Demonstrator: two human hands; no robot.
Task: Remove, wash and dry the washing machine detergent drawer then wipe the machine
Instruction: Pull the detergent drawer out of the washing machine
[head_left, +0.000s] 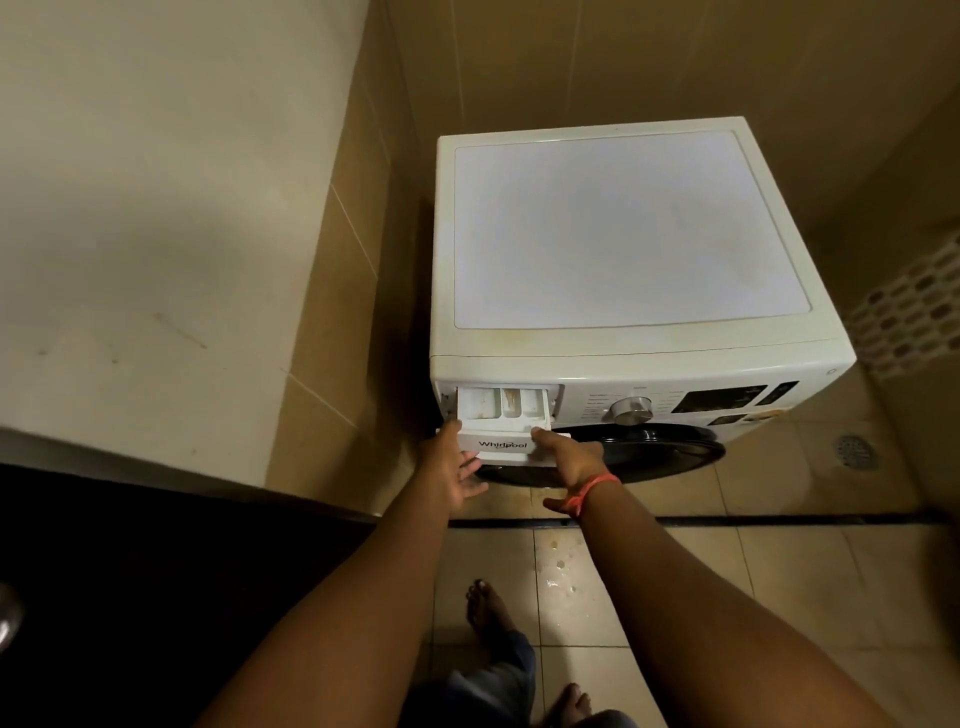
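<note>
While a plain cream wall (156, 208) fills the left, the left hand (451, 465) clasps the left end of the detergent drawer (506, 415), thumb on top, fingers curled beneath. Drawer: white plastic, rectangular, pulled partway out of the washing machine (623, 234), three stained compartments showing. The right hand (569, 457), orange thread (592, 491) at wrist, grips its right end likewise. Further right, a round metallic dial (631, 409), glossy dark door (665, 447), beige floor tiles (779, 597).
</note>
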